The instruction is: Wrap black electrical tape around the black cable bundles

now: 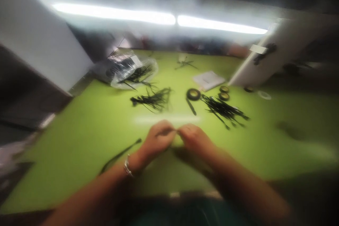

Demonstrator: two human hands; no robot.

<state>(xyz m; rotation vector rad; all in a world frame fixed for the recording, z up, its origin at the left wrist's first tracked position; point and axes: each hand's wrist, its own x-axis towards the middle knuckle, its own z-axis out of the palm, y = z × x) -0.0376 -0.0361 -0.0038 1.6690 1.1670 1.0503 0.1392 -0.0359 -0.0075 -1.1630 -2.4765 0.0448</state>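
My left hand (161, 137), with a bracelet (128, 167) at its wrist, is closed, its fingertips pinched. Against it, tip to tip, is my right hand (194, 136), closed in a pinch as well. Whatever lies between the fingers is too small and blurred to name. Beside my left forearm a black cable (120, 154) with a small connector end runs over the green table (79, 141), partly hidden by the arm. Beyond the hands lie a bundle of thin black cables (153, 99) and, to the right, a second black cable bundle (225, 108).
A roll of black tape (194, 94) with a loose tail sits near two smaller rolls (224, 96). Further back are a clear plastic bag (124, 70) of black cables and a white pad (209, 79). Pale panels (262, 54) flank the table; lit tubes (116, 13) hang behind.
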